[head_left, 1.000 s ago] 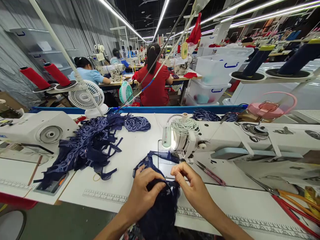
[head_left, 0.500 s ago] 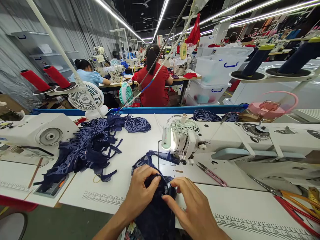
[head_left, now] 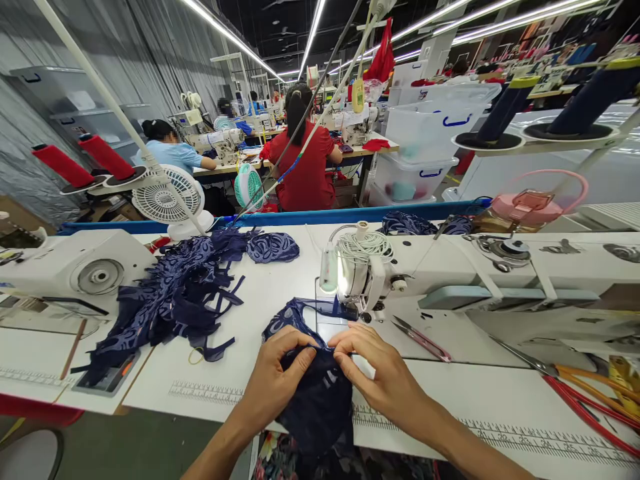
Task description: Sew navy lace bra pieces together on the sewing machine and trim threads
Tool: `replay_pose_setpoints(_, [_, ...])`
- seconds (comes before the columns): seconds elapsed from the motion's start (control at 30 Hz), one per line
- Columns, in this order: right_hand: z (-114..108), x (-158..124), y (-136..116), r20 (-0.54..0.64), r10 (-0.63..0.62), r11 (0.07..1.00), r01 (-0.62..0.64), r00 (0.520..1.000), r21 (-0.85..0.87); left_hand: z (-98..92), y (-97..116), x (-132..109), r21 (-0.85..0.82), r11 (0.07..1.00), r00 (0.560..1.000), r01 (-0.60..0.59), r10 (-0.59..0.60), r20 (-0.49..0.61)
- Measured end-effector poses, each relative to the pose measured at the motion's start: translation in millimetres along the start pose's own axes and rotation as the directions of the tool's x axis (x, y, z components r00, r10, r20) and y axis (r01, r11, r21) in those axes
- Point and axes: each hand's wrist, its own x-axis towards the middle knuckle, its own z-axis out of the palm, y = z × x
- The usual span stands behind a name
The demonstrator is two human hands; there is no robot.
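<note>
A navy lace garment piece [head_left: 320, 400] hangs over the table's front edge, its far end reaching the needle area of the sewing machine [head_left: 360, 280]. My left hand [head_left: 283, 367] pinches its upper edge between thumb and fingers. Close beside it, my right hand [head_left: 373, 360] grips the same edge, fingertips almost meeting those of the left. A strip of the fabric runs to the presser foot; whether it is under the foot I cannot tell. Right of the needle area lie small pink-handled scissors [head_left: 423, 339].
A pile of navy lace pieces [head_left: 175, 287] lies at left beside another sewing machine [head_left: 75, 267]. One lace cup [head_left: 273, 247] rests behind. Large scissors with orange handles [head_left: 595, 383] are at far right. A white fan [head_left: 169, 193] stands at the back. Two co-workers sit beyond.
My right hand has closed from a loose, spread pose onto the fabric edge beside the left hand. The edge is now drawn between both hands. The view has shifted slightly.
</note>
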Motion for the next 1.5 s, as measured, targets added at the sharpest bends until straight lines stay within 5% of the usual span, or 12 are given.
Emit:
replay_pose_setpoints(0.2, [12,3,-1,-0.05,0.027,0.995,-0.032,0.998,-0.095,12.8,-15,-8,0.013,0.999,0.988,-0.047,0.048,-0.144])
replay_pose_setpoints(0.37, [52,27,-20,0.186,0.058,0.998,-0.053,0.981,-0.033,-13.5,-43,-35,0.211,0.973,0.934,-0.09,0.157,-0.322])
replay_pose_setpoints(0.47, [70,48,-40,0.353,0.177,0.936,-0.268,0.919,0.228,-67.5,-26,-40,0.377,0.915,0.965,-0.143,0.214,-0.153])
replay_pose_setpoints(0.57, [71,59,-45,0.511,0.257,0.745,-0.505,0.82,0.436,-100.6,5,-17,0.626,0.759,0.982,-0.176,0.183,0.054])
replay_pose_setpoints(0.63, [63,55,-32,0.521,0.367,0.73,-0.586,0.771,0.352,-88.7,13,10,0.685,0.689,0.971,-0.237,0.158,0.177])
replay_pose_setpoints(0.73, [46,33,5,0.415,0.544,0.766,-0.633,0.729,0.108,-30.1,-5,49,0.598,0.762,0.959,-0.248,0.106,0.261])
replay_pose_setpoints(0.9, [18,-8,51,0.178,0.584,0.811,-0.562,0.792,-0.162,53.5,-44,79,0.585,0.789,0.978,-0.188,0.094,0.187])
replay_pose_setpoints(1.0, [11,-21,63,0.13,0.317,0.895,-0.251,0.939,-0.369,62.8,-46,84,0.601,0.785,0.987,-0.147,0.079,0.138])
replay_pose_setpoints(1.07, [10,-25,68,0.124,0.139,0.882,-0.065,0.983,-0.467,62.0,-43,82,0.628,0.769,0.992,-0.119,0.068,0.104])
replay_pose_setpoints(1.17, [9,-26,73,0.13,0.076,0.877,-0.004,0.989,-0.48,62.9,-42,67,0.677,0.699,0.973,-0.229,0.172,0.152])
replay_pose_setpoints(1.3, [3,-22,77,0.138,0.07,0.887,0.002,0.988,-0.461,68.0,-57,39,0.667,0.59,0.883,-0.454,0.398,0.248])
replay_pose_setpoints(1.5, [-5,-9,87,0.052,-0.048,0.829,0.069,0.997,-0.555,67.2,-74,38,0.662,0.54,0.845,-0.52,0.44,0.305])
